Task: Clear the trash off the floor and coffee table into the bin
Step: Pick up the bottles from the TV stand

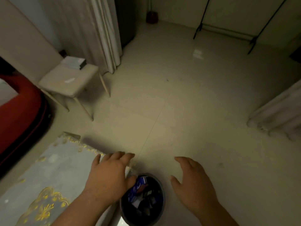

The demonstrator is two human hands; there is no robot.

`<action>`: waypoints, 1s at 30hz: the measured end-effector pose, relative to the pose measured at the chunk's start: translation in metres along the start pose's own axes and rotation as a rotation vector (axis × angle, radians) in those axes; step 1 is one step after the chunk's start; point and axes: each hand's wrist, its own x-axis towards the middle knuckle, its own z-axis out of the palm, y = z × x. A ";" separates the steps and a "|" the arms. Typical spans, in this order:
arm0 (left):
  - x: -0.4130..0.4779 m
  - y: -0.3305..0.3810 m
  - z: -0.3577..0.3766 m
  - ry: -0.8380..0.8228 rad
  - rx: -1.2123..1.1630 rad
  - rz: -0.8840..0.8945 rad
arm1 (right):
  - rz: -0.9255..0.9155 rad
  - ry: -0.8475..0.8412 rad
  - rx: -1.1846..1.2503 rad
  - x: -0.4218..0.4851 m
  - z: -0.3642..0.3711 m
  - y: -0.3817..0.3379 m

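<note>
The cloth-covered coffee table (61, 167) is shown at left, with no litter made out in the dim light. The left hand (107, 175) is held spread and empty over the bin (163, 198), which stands on the floor (187, 119) beside the table, filled with wrappers (138, 186). The right hand (193, 185) is likewise spread, holding nothing. The task is judged nearly done; a dark speck (167, 80) possibly remains.

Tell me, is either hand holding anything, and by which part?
Nothing is held. The left hand and right hand are both empty, fingers spread, near the bin, where wrappers already lie.
</note>
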 end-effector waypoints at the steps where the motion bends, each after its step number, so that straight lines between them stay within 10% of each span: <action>1: -0.009 0.006 -0.026 0.024 0.002 0.010 | -0.003 0.031 -0.016 -0.008 -0.025 -0.006; 15: -0.105 0.142 -0.276 0.207 0.083 0.423 | 0.193 0.420 -0.079 -0.184 -0.282 -0.054; 30: -0.307 0.455 -0.276 0.129 0.272 1.098 | 0.825 0.640 -0.041 -0.544 -0.349 0.087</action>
